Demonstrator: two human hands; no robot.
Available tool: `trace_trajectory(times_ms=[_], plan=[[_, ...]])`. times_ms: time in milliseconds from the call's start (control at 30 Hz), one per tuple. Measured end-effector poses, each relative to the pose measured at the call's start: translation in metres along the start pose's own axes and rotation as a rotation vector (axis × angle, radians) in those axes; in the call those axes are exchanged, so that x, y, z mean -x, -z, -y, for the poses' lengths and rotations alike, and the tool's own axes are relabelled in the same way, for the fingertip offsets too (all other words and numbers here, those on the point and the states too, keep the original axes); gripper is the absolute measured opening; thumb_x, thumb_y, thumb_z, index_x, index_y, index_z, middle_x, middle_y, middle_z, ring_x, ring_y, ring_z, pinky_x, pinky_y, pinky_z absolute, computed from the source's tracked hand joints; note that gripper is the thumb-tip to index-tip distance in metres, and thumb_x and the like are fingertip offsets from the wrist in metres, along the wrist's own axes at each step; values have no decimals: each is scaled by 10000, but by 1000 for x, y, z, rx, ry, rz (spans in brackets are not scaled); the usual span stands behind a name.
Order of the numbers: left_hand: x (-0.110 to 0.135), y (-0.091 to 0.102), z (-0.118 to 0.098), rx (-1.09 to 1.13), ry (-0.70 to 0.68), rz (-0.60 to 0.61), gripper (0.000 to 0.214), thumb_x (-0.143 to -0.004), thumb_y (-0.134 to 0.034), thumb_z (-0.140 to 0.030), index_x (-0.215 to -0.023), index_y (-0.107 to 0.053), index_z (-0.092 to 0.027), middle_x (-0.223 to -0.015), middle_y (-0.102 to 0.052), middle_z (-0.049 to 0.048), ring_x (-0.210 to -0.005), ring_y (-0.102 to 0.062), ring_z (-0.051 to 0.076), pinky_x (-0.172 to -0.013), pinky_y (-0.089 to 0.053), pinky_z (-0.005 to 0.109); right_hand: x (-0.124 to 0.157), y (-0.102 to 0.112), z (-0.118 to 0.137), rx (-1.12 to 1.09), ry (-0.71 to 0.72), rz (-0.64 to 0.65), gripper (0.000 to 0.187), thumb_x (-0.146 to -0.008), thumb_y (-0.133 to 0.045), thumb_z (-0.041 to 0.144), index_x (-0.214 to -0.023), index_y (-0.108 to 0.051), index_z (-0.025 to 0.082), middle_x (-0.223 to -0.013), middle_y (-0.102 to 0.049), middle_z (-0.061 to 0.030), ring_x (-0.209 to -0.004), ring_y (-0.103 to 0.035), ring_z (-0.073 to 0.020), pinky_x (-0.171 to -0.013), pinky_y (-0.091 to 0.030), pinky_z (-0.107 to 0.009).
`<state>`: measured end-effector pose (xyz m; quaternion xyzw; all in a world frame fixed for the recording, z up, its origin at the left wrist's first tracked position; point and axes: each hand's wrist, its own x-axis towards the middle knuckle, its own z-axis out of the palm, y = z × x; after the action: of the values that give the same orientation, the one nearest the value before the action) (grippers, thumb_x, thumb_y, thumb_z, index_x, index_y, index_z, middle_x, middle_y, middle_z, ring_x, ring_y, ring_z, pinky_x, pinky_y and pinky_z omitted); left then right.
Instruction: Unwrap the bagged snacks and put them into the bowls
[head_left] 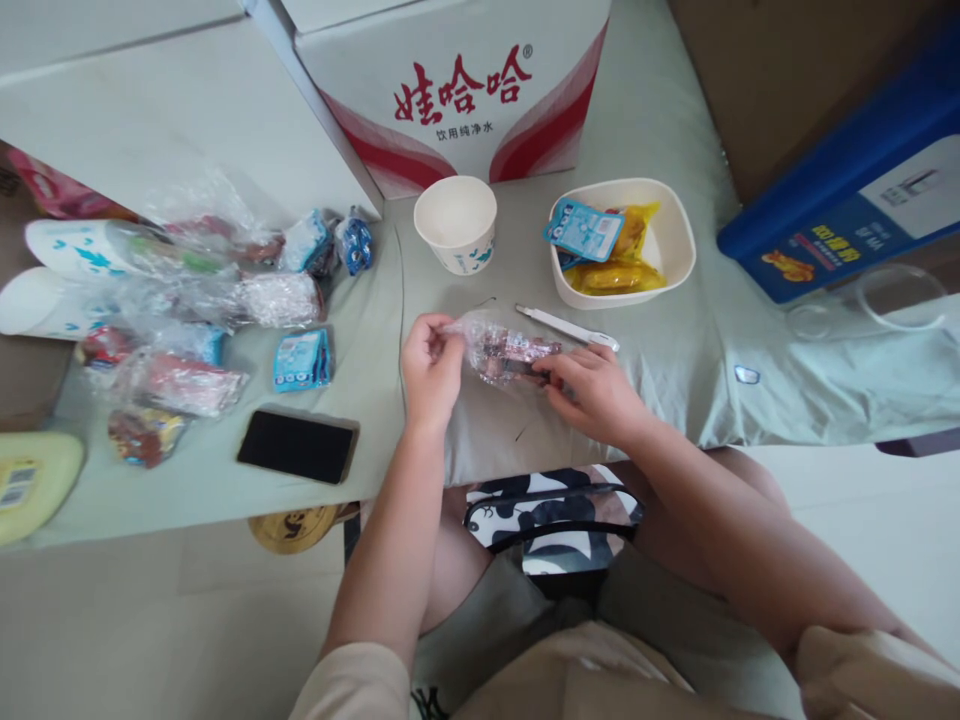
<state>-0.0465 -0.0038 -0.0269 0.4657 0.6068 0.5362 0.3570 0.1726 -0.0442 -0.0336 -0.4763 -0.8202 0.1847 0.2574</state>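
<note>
Both my hands hold a small clear plastic snack packet (504, 350) with pinkish contents, just above the pale green cloth (675, 330). My left hand (430, 368) pinches the packet's left end. Fingers of my right hand (592, 388) are closed on its right end. A white pen-like tool (566, 326) lies on the cloth just behind the packet. Further back stand an empty white paper cup (456, 223) and a white square bowl (675, 235) holding a blue packet (584, 229) and yellow packets (615, 275).
A black phone (298, 444) lies left of my left arm. Several wrapped snacks (195, 300) and blue packets (301, 359) are spread at the left. A red-and-white carton (457, 90) stands at the back, a blue box (847, 210) at the right, a patterned bag (555, 515) on my lap.
</note>
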Motion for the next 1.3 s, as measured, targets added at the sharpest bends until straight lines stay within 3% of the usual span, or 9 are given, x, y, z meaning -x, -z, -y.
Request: trace_trajectory(times_ms=[100, 267, 367, 500, 833, 1067, 1300], plan=[[-5, 4, 1, 89, 9, -74, 87, -777, -631, -195, -808, -557, -227, -739, -576, -28, -673, -544, 106, -653, -448, 226, 0, 2, 2, 2, 16, -51, 259, -896, -538, 212, -1113, -679, 221, -963, -747, -81, -923, -670, -261, -856, -426, -404], [-4, 7, 1, 156, 17, -2, 103, -858, -629, -288, -801, -558, -238, -736, -570, -18, -680, -555, 120, -658, -471, 245, -2, 1, 1, 38, -24, -29, 314, -886, -604, 242, -1194, -658, 217, -1207, -728, -117, -1084, -651, -309, -893, -432, -427], [-2, 7, 1, 76, 0, 75, 99, -849, -665, -272, -796, -588, -239, -686, -562, -22, -641, -528, 121, -618, -454, 250, -2, -1, -3, 58, -28, -5, 285, -898, -577, 202, -1164, -677, 217, -1077, -761, -98, -1024, -668, -295, -893, -423, -425], [-2, 5, -1, 54, 12, 115, 86, -795, -673, -191, -772, -603, -236, -643, -536, -33, -591, -483, 114, -562, -406, 252, -1, 1, -5, 92, 3, -40, 188, -932, -531, 192, -982, -709, 225, -905, -757, -67, -913, -673, -258, -873, -416, -405], [-8, 9, -3, 134, 105, -37, 127, -806, -603, -173, -721, -527, -231, -589, -494, -46, -547, -486, 105, -560, -420, 237, -3, 6, -5, 59, -35, -66, 158, -916, -553, 207, -906, -709, 232, -886, -737, -70, -880, -645, -264, -854, -436, -422], [-6, 6, -1, 95, 79, 37, 123, -825, -615, -184, -725, -564, -232, -609, -503, -36, -570, -476, 112, -559, -399, 245, -2, 5, -10, 65, -41, -99, 180, -923, -540, 241, -960, -715, 226, -942, -727, -104, -906, -657, -285, -829, -505, -434], [-4, 4, -3, 23, 63, 102, 115, -809, -629, -173, -717, -596, -233, -627, -531, -28, -597, -486, 119, -562, -396, 254, -1, 5, -12, 80, -45, -47, 183, -921, -550, 246, -998, -714, 221, -984, -743, -110, -958, -670, -304, -875, -509, -462]])
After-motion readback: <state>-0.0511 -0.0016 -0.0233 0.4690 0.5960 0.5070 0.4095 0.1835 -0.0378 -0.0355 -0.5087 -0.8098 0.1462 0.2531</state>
